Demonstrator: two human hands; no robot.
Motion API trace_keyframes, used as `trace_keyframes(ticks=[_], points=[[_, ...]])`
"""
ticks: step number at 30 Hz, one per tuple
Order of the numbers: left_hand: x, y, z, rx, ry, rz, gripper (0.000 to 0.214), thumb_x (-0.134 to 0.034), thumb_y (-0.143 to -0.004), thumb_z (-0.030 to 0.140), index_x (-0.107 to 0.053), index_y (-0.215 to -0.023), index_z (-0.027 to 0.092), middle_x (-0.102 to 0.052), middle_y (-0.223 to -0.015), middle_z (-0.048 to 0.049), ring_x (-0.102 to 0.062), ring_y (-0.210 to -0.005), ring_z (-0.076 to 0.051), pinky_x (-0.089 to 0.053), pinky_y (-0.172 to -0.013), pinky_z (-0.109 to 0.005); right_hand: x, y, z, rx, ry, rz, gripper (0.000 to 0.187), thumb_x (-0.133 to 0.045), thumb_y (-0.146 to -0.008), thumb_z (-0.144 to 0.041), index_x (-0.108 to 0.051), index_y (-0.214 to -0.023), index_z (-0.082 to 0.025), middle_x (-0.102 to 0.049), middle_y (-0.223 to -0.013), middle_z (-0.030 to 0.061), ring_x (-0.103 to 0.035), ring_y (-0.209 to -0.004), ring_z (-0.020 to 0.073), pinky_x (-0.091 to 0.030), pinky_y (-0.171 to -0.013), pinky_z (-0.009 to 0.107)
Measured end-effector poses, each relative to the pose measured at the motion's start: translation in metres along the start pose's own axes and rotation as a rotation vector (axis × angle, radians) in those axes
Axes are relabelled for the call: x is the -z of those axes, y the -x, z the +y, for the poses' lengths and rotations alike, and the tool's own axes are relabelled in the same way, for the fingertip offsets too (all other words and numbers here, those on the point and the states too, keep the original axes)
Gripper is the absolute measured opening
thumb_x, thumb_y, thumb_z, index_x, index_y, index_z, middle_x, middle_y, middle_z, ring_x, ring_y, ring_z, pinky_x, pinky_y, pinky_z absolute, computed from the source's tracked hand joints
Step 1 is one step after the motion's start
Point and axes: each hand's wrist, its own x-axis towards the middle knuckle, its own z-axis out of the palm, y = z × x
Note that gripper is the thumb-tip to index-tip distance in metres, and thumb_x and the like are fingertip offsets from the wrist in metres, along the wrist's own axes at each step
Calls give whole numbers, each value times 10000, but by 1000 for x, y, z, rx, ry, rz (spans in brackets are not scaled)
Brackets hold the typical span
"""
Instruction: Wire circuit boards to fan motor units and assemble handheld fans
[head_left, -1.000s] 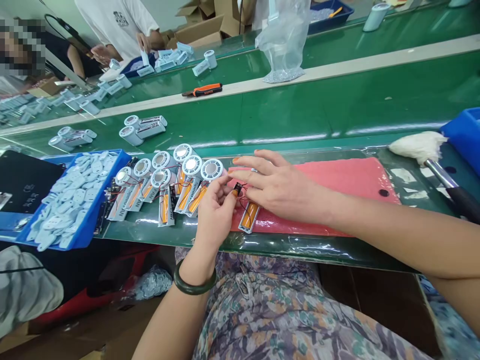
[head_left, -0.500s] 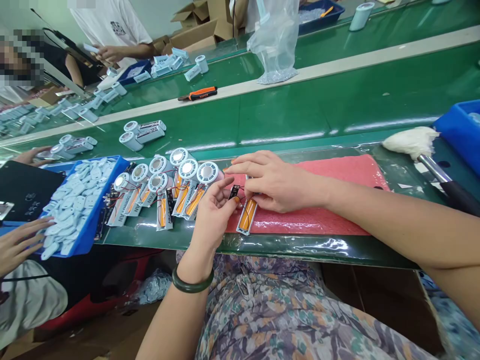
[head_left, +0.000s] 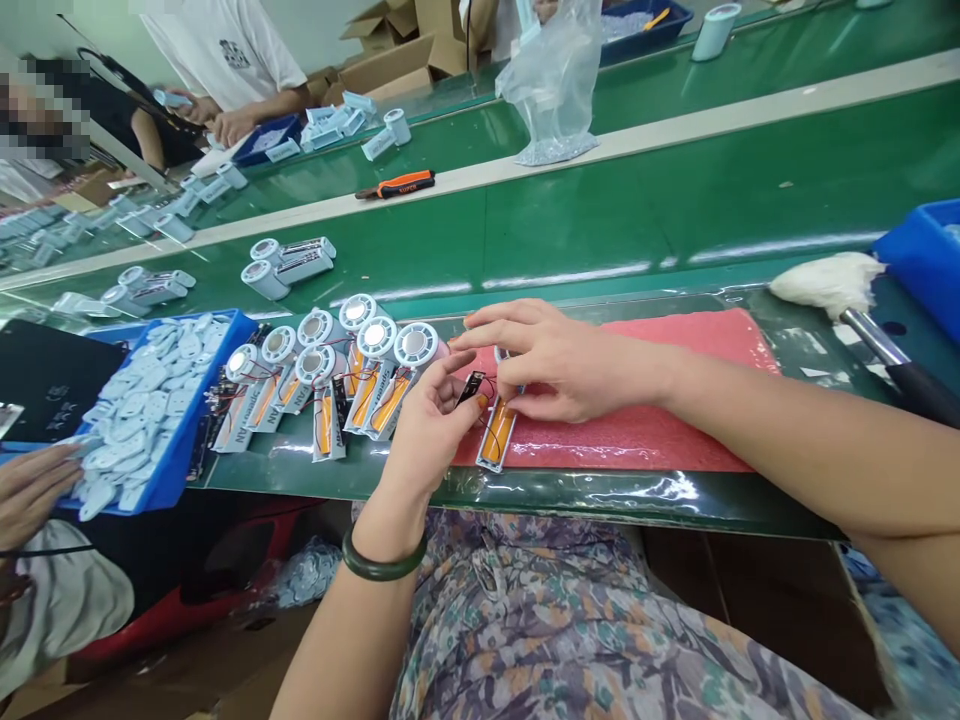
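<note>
My left hand [head_left: 429, 425] pinches a small black circuit board [head_left: 471, 387] between thumb and fingers. Thin wires run from the board to an open handheld fan body [head_left: 496, 438] with an orange battery inside. My right hand [head_left: 559, 362] is closed over the upper part of this fan body, hiding most of its round head. The fan body lies on a red mat [head_left: 645, 435]. Left of my hands, several similar fan bodies [head_left: 390, 395] with round light-blue heads and exposed batteries lie grouped together.
A blue bin [head_left: 244, 330] of light-blue plastic pieces stands at left, a co-worker's hand [head_left: 37, 490] beside it. Orange-handled pliers [head_left: 405, 184] and a plastic bag [head_left: 551, 95] rest on the pale strip behind. A cloth-wrapped tool [head_left: 832, 285] lies right. Other people work across the line.
The circuit board tilts a little more upright in my left hand. My right hand and the fan body shift slightly. The co-worker's near hand at the bin draws left.
</note>
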Motion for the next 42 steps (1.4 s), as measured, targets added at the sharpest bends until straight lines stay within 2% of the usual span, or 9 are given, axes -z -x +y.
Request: trace_keyframes(ticks=[3, 7, 12, 15, 19, 27, 32, 36, 42], points=[[0, 4, -2, -50, -72, 21, 496, -816, -766, 262, -663, -1236, 212, -717, -1038, -68, -663, -884, -148, -572, -808, -278, -6, 0, -1, -70, -25, 85, 118, -654, -914, -97, -675, -863, -201, -584, -1444, 89, -477, -1391, 290, -395, -1152, 524], [-5, 14, -6, -219, -144, 111, 422, -791, -827, 291, -651, -1222, 241, -660, -1240, -73, -644, -1081, -173, -553, -948, -299, -18, -2, -12, -174, -18, 164, 100, -621, -897, -102, -655, -906, -196, -618, -1395, 119, -539, -1323, 288, -394, -1121, 527], [-7, 21, -11, -339, -261, 188, 255, -712, -926, 316, -681, -1176, 273, -615, -1246, -70, -635, -886, -142, -552, -744, -251, -19, -3, -20, -241, -18, 195, 123, -598, -842, -84, -634, -884, -194, -614, -1402, 114, -540, -1311, 301, -371, -1109, 537], [-7, 20, -11, -380, -296, 215, 133, -698, -941, 318, -726, -1055, 258, -605, -1251, -75, -651, -936, -163, -561, -736, -255, -18, -2, -20, -242, -42, 189, 110, -595, -843, -93, -627, -864, -196, -621, -1390, 111, -537, -1313, 302, -361, -1114, 542], [-7, 19, -11, -382, -271, 259, 102, -726, -925, 311, -740, -987, 232, -620, -1227, -79, -671, -924, -160, -574, -737, -253, -19, -1, -19, -238, -13, 201, 108, -590, -871, -112, -638, -914, -198, -623, -1387, 109, -538, -1315, 297, -319, -1144, 573], [-8, 21, -10, -397, -272, 290, 110, -740, -921, 318, -764, -970, 223, -657, -1178, -81, -689, -1013, -189, -598, -782, -266, -28, 0, -17, -130, 219, 298, 162, -538, -1045, -208, -676, -961, -216, -695, -1282, 56, -569, -1278, 274, -242, -1199, 596], [-7, 22, -15, -429, -254, 306, 79, -759, -904, 289, -768, -952, 227, -671, -1170, -72, -698, -966, -173, -604, -796, -275, -26, -1, -19, -175, 119, 259, 133, -576, -991, -163, -704, -972, -193, -684, -1300, 80, -524, -1325, 316, -291, -1161, 604], [-10, 22, -18, -427, -221, 339, 79, -784, -884, 279, -773, -944, 228, -683, -1142, -65, -696, -956, -164, -599, -812, -260, -23, -2, -22, -230, -6, 244, 137, -578, -977, -140, -695, -930, -194, -675, -1322, 70, -504, -1351, 310, -348, -1129, 568], [-18, 22, -16, -312, -43, 322, 237, -770, -903, 325, -740, -1125, 245, -726, -999, -35, -676, -744, -96, -589, -669, -181, -21, -3, -24, -335, -106, 305, 110, -552, -929, -134, -632, -892, -201, -681, -1298, 75, -615, -1218, 259, -343, -1112, 510]])
